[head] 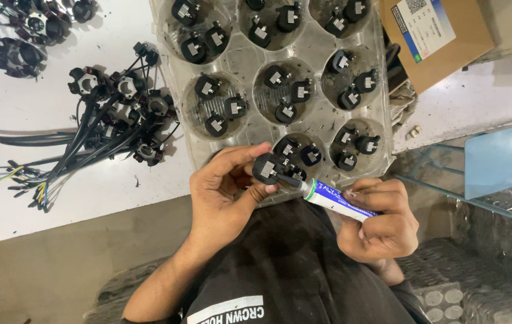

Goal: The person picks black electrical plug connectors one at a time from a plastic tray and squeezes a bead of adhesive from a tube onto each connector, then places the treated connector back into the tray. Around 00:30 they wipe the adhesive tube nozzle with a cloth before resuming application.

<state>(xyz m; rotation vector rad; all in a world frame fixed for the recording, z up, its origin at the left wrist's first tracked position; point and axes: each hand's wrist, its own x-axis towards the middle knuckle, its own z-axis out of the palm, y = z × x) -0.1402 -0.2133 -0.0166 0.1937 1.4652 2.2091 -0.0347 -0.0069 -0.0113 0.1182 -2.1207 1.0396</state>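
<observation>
The left hand (223, 192) pinches a small black part (266, 168) between thumb and fingers, holding it up just above the near edge of the tray (316, 54); the right hand (379, 225) is closed around a white and blue tube (337, 200), its green collar and dark nozzle pointing left and touching the part's right side; the two hands sit close together over the person's black shirt (292, 270).

Just beyond the hands lies the clear plastic tray, its round wells each holding two or three black parts with silvery square faces; the well nearest the left hand's fingertips holds several parts right behind the held one.

Well to the left of the left hand, on the white table (22, 120), a bundle of black ring-shaped pieces with wires (106, 126) spreads out, its wire ends trailing away leftward; further pieces lie at the far left corner.

Beyond the right hand, past the tray's far right corner, stands a brown cardboard box (448, 36) with a label; to the right of the right hand is a pale blue panel (496, 159).
</observation>
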